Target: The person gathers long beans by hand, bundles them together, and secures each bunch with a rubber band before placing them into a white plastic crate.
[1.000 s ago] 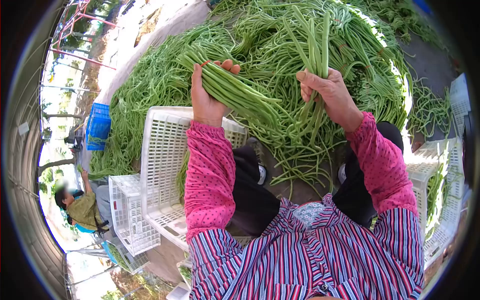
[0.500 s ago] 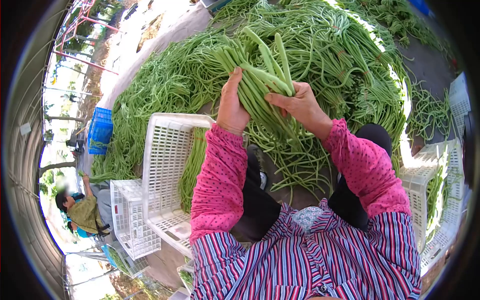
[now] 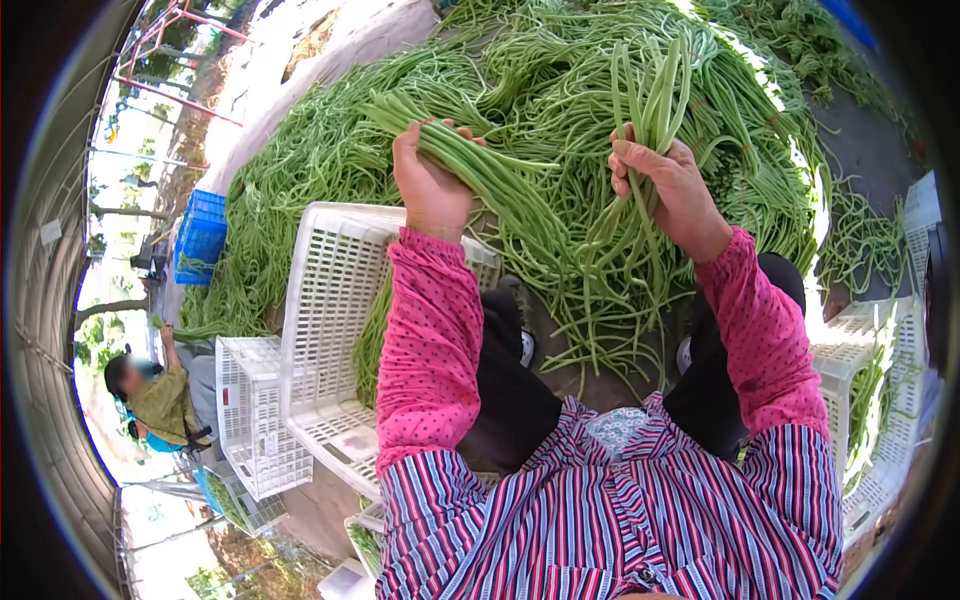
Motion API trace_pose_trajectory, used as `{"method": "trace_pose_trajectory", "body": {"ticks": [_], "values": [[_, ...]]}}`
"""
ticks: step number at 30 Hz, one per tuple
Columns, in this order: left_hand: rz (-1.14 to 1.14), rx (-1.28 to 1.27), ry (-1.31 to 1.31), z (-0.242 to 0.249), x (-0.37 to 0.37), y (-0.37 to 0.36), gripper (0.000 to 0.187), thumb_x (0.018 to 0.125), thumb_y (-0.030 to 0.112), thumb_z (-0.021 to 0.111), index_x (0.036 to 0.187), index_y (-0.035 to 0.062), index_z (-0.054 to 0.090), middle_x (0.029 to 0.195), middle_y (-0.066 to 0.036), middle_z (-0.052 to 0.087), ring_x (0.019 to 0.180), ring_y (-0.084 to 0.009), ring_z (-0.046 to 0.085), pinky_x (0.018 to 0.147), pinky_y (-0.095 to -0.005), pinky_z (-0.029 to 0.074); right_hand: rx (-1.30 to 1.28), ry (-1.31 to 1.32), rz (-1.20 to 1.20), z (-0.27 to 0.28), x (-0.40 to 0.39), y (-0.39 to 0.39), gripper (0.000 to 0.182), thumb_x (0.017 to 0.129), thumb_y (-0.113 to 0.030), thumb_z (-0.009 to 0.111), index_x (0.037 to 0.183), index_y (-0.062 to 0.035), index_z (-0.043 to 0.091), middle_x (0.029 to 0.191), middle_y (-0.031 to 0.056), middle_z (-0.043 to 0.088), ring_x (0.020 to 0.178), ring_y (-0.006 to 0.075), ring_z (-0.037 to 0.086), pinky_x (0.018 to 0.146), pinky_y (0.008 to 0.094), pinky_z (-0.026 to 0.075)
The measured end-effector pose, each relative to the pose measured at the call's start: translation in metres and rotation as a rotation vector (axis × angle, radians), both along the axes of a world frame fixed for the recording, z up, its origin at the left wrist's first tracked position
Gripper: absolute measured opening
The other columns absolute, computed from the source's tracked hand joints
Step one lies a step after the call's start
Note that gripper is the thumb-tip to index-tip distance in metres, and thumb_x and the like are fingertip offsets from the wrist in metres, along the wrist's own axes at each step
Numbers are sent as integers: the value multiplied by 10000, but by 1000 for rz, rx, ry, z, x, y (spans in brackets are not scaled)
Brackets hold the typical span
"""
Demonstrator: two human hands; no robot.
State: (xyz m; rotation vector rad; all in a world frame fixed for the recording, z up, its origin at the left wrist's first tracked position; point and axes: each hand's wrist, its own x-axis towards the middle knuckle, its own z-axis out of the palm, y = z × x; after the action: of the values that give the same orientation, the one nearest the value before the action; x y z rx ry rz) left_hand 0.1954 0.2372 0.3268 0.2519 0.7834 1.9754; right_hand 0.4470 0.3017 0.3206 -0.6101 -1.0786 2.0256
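My left hand (image 3: 435, 185) is closed around a thick bunch of long green beans (image 3: 485, 178), which slants down to the right with its cut ends past the thumb. To its right, my right hand (image 3: 682, 190) grips a smaller handful of long beans (image 3: 652, 90). Their ends stick up above the fingers, and the rest dangle below. Both bunches are held above a big heap of long beans (image 3: 540, 70). More beans lie on the ground between my feet.
Left of my legs stands a white slatted crate (image 3: 300, 300) with beans inside. Another white crate (image 3: 265, 425) is beyond it, near a co-worker (image 3: 165, 400). A blue crate (image 3: 202, 235) sits at the heap's left edge. White crates (image 3: 835, 350) holding beans are on the right.
My hands have moved apart. The right hand has shifted right with its own handful of beans, while the left has moved slightly left, still holding the thicker bunch.
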Motion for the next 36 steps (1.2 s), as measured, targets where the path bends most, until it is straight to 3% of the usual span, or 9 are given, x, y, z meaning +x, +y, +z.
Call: {"method": "trace_pose_trajectory", "body": {"ticks": [3,5,7,9,11,14,17,31,36], "values": [[-140,51,144,8,20,-2,257,850,164,463,1040,7,536,936,-125,584,870,-256,563,854,-413,461,28,-25,-26,-5,-5,-1,165,857,-135,642,965,-17,603,729,16,577,574,91,553,513,217,443],[-109,-113,823,8,29,1,326,858,186,504,1122,-3,528,990,-106,593,910,-226,573,833,-361,468,100,-173,24,-4,-14,-10,175,852,-126,651,979,-10,616,707,-10,560,559,69,519,521,224,435],[-119,-141,871,8,40,-1,353,832,191,624,1117,-8,563,987,-91,616,919,-163,577,807,-304,466,147,-159,38,-15,-25,-13,187,835,-115,670,981,-11,618,693,-22,553,546,59,509,506,218,427],[72,-218,1553,5,42,-1,323,760,181,734,980,-22,612,893,-60,615,824,-125,558,749,-275,446,154,-145,71,-23,-35,-15,195,822,-93,681,986,-11,616,708,-23,562,555,54,509,497,213,421],[39,-173,1381,15,51,-1,312,762,207,762,937,-10,621,851,-50,633,757,-112,572,696,-280,470,140,-143,55,-25,-41,-17,197,814,-79,686,984,-13,613,714,-26,564,563,51,511,484,212,416],[1,-159,762,14,47,2,326,758,223,779,926,3,606,824,-54,628,715,-102,584,634,-276,495,124,-190,6,-29,-45,-17,176,789,-76,713,923,-27,610,722,-10,567,543,50,501,458,209,407],[-13,-187,477,15,46,1,330,762,212,772,949,17,582,836,-45,614,700,-120,594,627,-290,508,99,-126,12,-29,-42,-16,123,804,-75,694,888,-19,625,690,-9,566,528,47,495,449,211,405],[-52,-242,340,2,60,2,359,807,215,728,1058,40,541,948,-73,616,786,-171,630,631,-337,533,268,-134,-3,-27,-49,-29,131,825,-148,707,895,-42,675,671,-57,582,513,10,477,445,186,379],[-155,-237,413,-1,69,-1,318,872,233,651,1099,44,533,1037,-48,596,925,-148,590,742,-307,506,285,-129,20,-33,-47,-24,182,825,-136,697,980,-44,673,733,-41,613,568,15,493,480,191,405]]}}
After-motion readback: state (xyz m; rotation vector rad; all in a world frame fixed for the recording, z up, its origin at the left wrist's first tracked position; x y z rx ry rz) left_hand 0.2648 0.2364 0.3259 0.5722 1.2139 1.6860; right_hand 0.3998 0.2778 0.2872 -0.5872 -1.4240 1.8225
